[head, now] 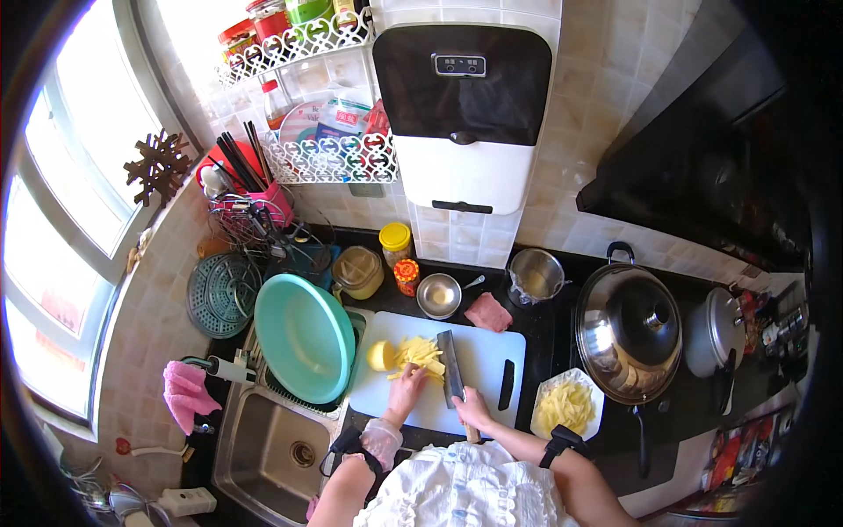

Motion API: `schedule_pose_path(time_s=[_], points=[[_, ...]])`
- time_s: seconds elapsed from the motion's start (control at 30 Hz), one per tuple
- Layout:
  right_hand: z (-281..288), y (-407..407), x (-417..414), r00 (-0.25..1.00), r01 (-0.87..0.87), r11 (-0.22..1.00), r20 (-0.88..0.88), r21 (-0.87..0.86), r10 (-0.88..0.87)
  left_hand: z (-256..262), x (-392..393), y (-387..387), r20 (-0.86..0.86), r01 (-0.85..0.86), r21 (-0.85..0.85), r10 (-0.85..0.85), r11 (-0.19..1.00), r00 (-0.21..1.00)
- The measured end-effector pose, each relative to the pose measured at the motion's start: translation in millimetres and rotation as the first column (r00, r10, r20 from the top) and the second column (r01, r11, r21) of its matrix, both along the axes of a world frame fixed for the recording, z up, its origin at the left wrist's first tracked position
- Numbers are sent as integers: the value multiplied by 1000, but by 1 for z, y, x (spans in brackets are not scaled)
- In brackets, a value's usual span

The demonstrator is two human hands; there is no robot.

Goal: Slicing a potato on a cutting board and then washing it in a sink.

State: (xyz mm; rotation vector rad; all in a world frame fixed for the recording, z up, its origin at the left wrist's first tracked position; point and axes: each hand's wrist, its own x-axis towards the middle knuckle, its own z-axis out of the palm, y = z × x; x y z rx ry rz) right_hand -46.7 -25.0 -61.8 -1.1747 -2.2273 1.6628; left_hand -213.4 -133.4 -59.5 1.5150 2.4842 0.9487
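Observation:
On the white cutting board (488, 350) lies a pile of pale yellow strips (416, 349), which look like cut potato. My left hand (407, 390) rests at the pile's near edge with its fingers bent onto the strips. My right hand (472, 408) grips the wooden handle of a cleaver (450, 364). Its dark blade points away from me, just right of the pile, and touches or nearly touches it. A peeled potato piece (380, 356) sits against the pile's left side. More strips fill a white dish (568, 403) right of the board.
Left of the board stand a turquoise basin (304, 339) and a steel sink (276, 454). Behind it are a small metal bowl (439, 296), a piece of raw meat (489, 312) and jars (395, 244). A lidded wok (629, 332) and a pot (714, 332) stand right.

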Motion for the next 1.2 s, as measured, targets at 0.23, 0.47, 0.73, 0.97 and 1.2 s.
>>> schedule_pose_path(time_s=[0.23, 0.47, 0.73, 0.97, 1.2], points=[[-14, 2, -35, 996, -84, 962, 21, 259, 81, 5, -21, 15, -47, -120, -35, 118, 992, 992], [11, -1, -57, 979, -192, 941, 123, 280, 163, 10, -30, 11, -51, -251, -37, 249, 967, 967], [48, 13, -40, 937, -315, 885, 261, 342, 232, 43, -4, 11, -35, -201, 78, 204, 977, 978], [81, 23, -27, 921, -359, 897, 253, 260, 295, 16, -12, 24, -173, -65, -34, 59, 997, 983], [71, 34, -1, 921, -315, 900, 325, 300, 214, 10, -14, 22, -232, -101, -143, 66, 985, 970]])
